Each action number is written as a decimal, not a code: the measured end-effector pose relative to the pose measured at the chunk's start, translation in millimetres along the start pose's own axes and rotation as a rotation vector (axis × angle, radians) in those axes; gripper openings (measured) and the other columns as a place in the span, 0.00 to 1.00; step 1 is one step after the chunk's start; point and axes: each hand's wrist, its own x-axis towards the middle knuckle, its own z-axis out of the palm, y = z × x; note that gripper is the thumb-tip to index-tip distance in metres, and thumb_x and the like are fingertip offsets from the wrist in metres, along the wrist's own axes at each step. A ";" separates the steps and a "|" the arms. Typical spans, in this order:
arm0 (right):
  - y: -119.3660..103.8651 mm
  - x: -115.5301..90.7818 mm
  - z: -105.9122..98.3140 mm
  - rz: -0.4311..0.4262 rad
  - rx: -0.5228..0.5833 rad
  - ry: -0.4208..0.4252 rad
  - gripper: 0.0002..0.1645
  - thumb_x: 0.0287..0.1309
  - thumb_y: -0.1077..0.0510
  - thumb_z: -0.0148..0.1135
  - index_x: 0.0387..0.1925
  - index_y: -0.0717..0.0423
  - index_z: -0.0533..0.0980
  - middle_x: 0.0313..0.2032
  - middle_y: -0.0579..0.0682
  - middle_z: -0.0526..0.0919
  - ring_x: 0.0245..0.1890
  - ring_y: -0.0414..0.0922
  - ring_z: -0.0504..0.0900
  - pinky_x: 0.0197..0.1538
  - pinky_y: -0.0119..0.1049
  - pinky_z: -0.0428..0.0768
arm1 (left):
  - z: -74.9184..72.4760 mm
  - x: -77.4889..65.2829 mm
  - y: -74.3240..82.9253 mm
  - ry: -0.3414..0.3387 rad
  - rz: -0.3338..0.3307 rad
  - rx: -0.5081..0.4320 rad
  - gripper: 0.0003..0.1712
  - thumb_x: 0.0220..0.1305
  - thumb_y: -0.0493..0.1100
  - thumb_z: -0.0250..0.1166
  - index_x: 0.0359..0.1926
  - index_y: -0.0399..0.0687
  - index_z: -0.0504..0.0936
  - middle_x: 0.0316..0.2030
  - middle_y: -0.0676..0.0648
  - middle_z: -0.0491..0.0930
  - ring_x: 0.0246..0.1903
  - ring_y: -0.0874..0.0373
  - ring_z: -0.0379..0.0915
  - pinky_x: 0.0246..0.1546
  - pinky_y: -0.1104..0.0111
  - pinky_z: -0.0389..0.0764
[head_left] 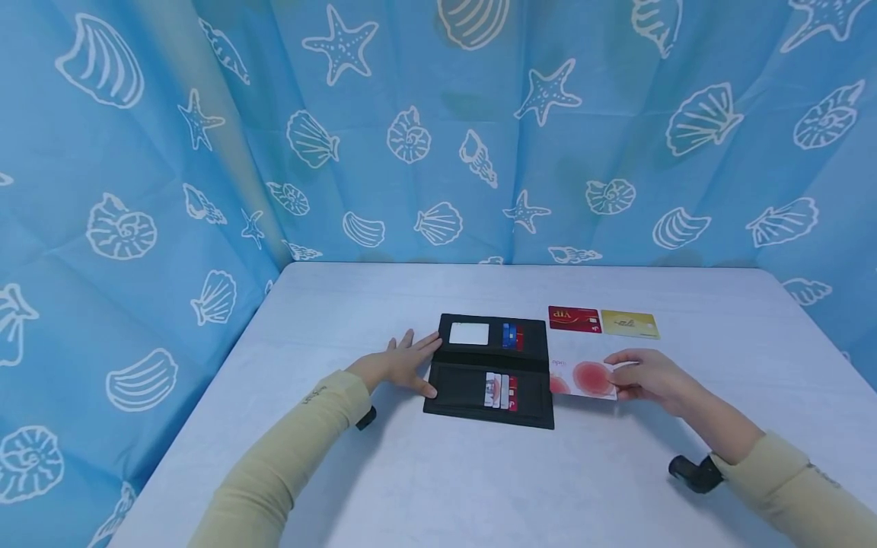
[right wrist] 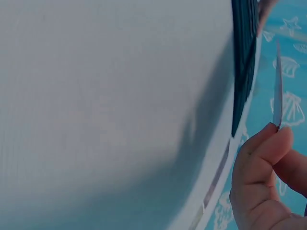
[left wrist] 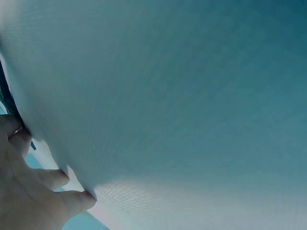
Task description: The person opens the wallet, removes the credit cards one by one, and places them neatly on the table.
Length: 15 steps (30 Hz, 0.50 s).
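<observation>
A black bifold wallet (head_left: 452, 387) lies unfolded on the table. Cards (head_left: 510, 336) fill slots in its upper half, next to a white window (head_left: 469, 333); several more cards (head_left: 501, 391) sit in the lower half. With fingers spread, my left hand (head_left: 400, 364) rests at the wallet's left edge; in the left wrist view its fingertips (left wrist: 88, 197) touch the tabletop. Between thumb and fingers my right hand (head_left: 651, 378) pinches a white-and-pink printed card (head_left: 582, 378) with red circles, its left end by the wallet's right edge. The right wrist view shows that card (right wrist: 278, 91) edge-on, above the table.
Beyond the held card, a red VIP card (head_left: 574, 320) and a gold card (head_left: 630, 324) lie side by side on the white table (head_left: 384, 297). A blue shell-patterned curtain (head_left: 438, 152) hangs behind and to the left. Dark camera mounts (head_left: 695, 473) sit under both wrists.
</observation>
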 end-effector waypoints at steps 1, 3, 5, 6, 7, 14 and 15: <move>-0.4 -0.8 -2.6 0.002 0.005 0.002 0.32 0.59 0.57 0.57 0.59 0.71 0.59 0.35 0.53 0.75 0.27 0.43 0.76 0.35 0.31 0.80 | 0.2 0.1 -0.2 0.001 0.000 0.000 0.57 0.49 0.61 0.66 0.72 0.55 0.42 0.72 0.55 0.33 0.69 0.43 0.22 0.66 0.46 0.32; -0.7 -2.5 -7.7 0.011 0.008 0.011 0.34 0.60 0.56 0.57 0.60 0.71 0.58 0.36 0.53 0.75 0.28 0.43 0.76 0.36 0.32 0.80 | 0.6 0.4 -0.6 0.002 0.000 -0.002 0.57 0.49 0.61 0.66 0.72 0.54 0.42 0.72 0.54 0.34 0.69 0.43 0.22 0.66 0.46 0.32; -0.4 -3.5 -13.0 0.017 0.008 0.023 0.35 0.60 0.55 0.57 0.61 0.70 0.57 0.36 0.52 0.75 0.29 0.43 0.76 0.37 0.32 0.80 | 0.8 0.7 -1.0 0.002 0.000 -0.001 0.57 0.49 0.61 0.66 0.72 0.54 0.42 0.72 0.55 0.33 0.69 0.43 0.22 0.66 0.46 0.32; 0.0 -3.8 -15.8 0.017 0.005 0.028 0.35 0.60 0.55 0.57 0.61 0.70 0.57 0.36 0.52 0.75 0.29 0.43 0.76 0.37 0.32 0.80 | 0.9 0.9 -1.3 0.003 0.001 0.001 0.57 0.49 0.61 0.66 0.72 0.54 0.42 0.72 0.55 0.33 0.69 0.44 0.22 0.66 0.45 0.32; 0.5 -4.1 -18.7 0.018 0.002 0.034 0.35 0.60 0.54 0.56 0.62 0.70 0.56 0.36 0.52 0.75 0.29 0.43 0.76 0.38 0.32 0.80 | 1.2 1.1 -1.6 0.004 0.002 0.002 0.57 0.49 0.61 0.66 0.72 0.55 0.42 0.72 0.55 0.33 0.69 0.44 0.22 0.66 0.45 0.33; 3.5 -3.8 -43.3 0.014 -0.006 0.067 0.39 0.61 0.51 0.56 0.64 0.71 0.54 0.41 0.53 0.72 0.32 0.41 0.75 0.41 0.32 0.80 | 2.7 3.2 -3.3 0.014 0.006 0.009 0.57 0.49 0.62 0.66 0.72 0.55 0.42 0.72 0.55 0.34 0.70 0.43 0.22 0.66 0.45 0.33; 4.0 -3.4 -47.2 0.012 -0.007 0.074 0.40 0.61 0.50 0.55 0.64 0.71 0.53 0.42 0.54 0.72 0.32 0.41 0.75 0.41 0.32 0.79 | 3.0 3.6 -3.5 0.016 0.005 0.009 0.57 0.49 0.62 0.66 0.72 0.55 0.42 0.72 0.55 0.34 0.70 0.43 0.22 0.66 0.45 0.33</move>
